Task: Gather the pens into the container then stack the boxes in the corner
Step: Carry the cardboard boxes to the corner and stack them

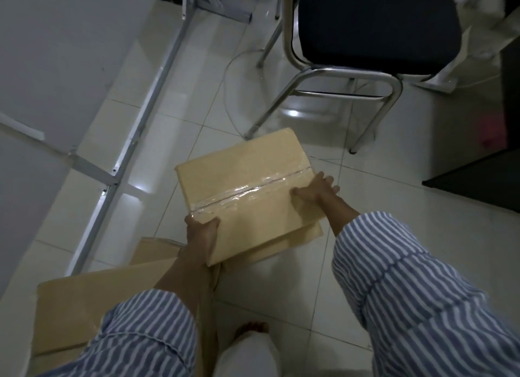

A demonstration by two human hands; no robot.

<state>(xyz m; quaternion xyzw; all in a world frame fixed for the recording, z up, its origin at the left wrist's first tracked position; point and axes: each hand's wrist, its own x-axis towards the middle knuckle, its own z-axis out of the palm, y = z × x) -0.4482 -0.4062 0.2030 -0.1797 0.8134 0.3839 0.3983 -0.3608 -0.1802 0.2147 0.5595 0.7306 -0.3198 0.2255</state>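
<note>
Cardboard is forming the box that both hands are gripping above the white tiled floor. The box is flat, rectangular and plain tan, and is tilting slightly, with its far corner pointing toward the chair. A strip of clear glossy tape is running along the centre seam of its top face, wrinkling and catching the light. No print or label is showing on the visible faces.

The left hand is clamping the near left edge, thumb lying on top at the tape's end and fingers wrapping underneath. The right hand is pressing against the right edge, thumb lying on top and fingers curling over the side. Both forearms are emerging from blue-and-white striped sleeves.

A second box of the same tan cardboard is lying directly beneath the held one, its edge showing at the near right. A third box is lying on the floor at lower left, with one more tan piece showing behind it.

The chair is standing just beyond the box, with a dark padded seat and shiny tubular metal legs. A grey table with a white metal frame is occupying the left side. A bare foot is resting on the glossy tiles.
</note>
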